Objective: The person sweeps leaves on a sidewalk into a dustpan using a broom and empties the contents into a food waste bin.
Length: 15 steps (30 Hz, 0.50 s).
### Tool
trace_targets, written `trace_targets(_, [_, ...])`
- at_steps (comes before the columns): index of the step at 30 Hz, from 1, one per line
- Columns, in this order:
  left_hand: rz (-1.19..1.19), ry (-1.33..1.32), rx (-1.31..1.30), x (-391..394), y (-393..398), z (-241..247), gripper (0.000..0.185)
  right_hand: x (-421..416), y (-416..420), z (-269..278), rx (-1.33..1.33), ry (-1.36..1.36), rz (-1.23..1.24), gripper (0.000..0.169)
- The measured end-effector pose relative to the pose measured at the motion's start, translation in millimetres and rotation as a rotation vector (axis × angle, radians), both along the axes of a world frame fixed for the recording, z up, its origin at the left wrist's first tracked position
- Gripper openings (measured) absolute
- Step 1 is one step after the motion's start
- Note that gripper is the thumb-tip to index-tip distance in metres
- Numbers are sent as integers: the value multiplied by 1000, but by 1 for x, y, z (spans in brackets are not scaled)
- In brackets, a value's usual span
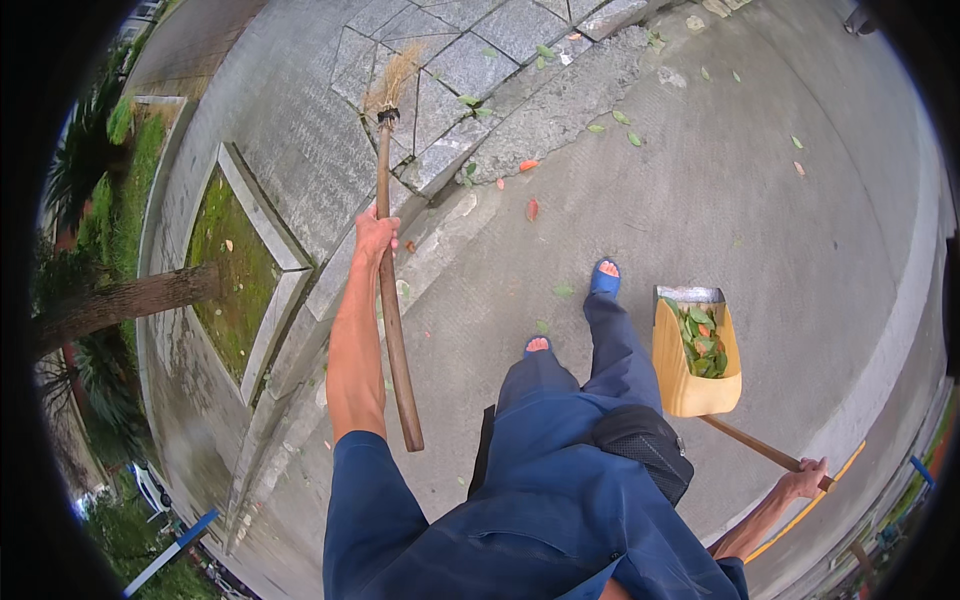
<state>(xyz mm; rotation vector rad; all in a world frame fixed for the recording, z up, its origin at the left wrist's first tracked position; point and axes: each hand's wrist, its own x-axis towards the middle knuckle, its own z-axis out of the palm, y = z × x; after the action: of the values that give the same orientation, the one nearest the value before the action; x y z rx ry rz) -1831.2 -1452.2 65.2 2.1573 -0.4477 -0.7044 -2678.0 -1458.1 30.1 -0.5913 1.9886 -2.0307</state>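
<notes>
My left hand [375, 230] grips the wooden handle of a straw broom [383, 161]. Its frayed bristles [395, 79] are at the stone-paved sidewalk, bound to the handle with a black tie; whether they touch the paving I cannot tell. On my other side, my right hand [808, 478] is closed around the wooden handle [754, 442] of a yellow plastic dustpan [697, 394]. Green and reddish leaves [703, 341] lie inside the pan. A grey metal strip [688, 294] edges its mouth. Fallen leaves [529, 165] are scattered along the curb and road.
A raised stone curb [450, 161] with a broken concrete edge runs diagonally between the sidewalk and the grey road [750, 225]. To the left, a tree trunk [135, 296] rises from a stone-framed, mossy planter [232, 289]. My feet in blue slippers [605, 281] are on the road.
</notes>
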Motion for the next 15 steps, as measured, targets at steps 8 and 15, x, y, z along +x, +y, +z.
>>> trace_targets(8, [-76, -71, 341, 4, -105, -61, 15, 15, -114, 16, 7, -73, 218, 34])
trace_targets(15, [-192, 562, 393, -160, 15, 39, 69, 59, -191, 10, -24, 58, 299, 32])
